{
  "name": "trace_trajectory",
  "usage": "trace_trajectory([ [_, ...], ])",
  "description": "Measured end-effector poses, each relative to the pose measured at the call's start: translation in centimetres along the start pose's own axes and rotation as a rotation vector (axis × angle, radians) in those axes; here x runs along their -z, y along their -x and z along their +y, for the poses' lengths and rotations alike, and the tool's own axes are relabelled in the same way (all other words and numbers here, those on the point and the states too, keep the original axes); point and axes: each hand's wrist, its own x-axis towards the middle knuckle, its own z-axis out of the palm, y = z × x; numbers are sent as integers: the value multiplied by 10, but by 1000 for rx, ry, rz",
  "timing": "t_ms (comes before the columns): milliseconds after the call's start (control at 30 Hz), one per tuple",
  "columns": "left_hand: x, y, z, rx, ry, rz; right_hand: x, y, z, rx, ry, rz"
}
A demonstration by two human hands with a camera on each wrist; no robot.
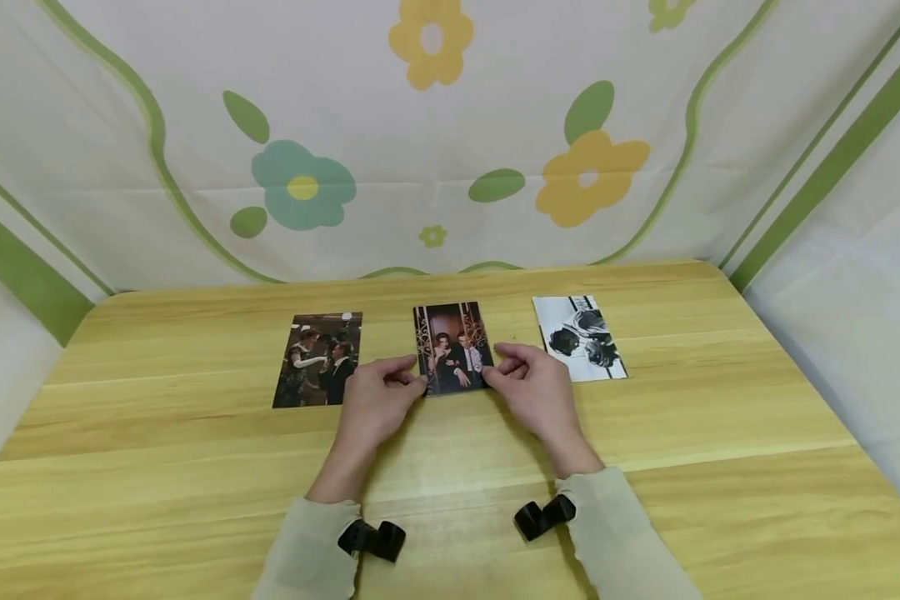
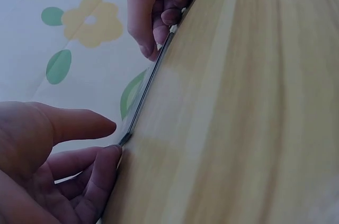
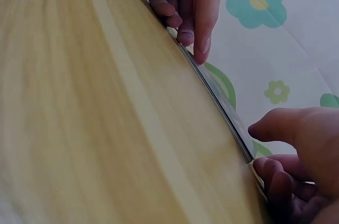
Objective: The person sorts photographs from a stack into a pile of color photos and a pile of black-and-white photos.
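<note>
- Middle photo (image 1: 452, 346) lies on the desk (image 1: 450, 475), with one photo to either side of it and a hand at each of its side edges.
- Done, as far as I can judge: the row of three looks laid out. A brown-toned photo (image 1: 311, 358) lies to the left of the middle photo and a black-and-white photo (image 1: 581, 337) to its right, neither one gripped.
- Left to do, it seems: the middle photo is not yet let go; whether anything more is due cannot be told.
- Left hand (image 1: 377, 396): its fingers bend in and lightly grasp the middle photo's left edge, toward the near corner.
- Right hand (image 1: 536, 390): its fingers do likewise at the middle photo's right edge.
- Looks: the middle photo is taller than wide and slightly askew, showing a couple in dark formal clothes between curling metalwork. Its near edge appears as a thin dark line in both wrist views; I cannot tell whether it is one sheet or several.
</note>
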Motion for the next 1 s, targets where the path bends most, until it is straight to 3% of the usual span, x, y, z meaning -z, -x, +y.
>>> trace_trajectory([
  [267, 1, 2, 0, -43, -58, -28, -1, 0, -1, 19, 48, -8],
  [1000, -3, 2, -5, -69, -70, 13, -2, 1, -1, 19, 48, -16],
])
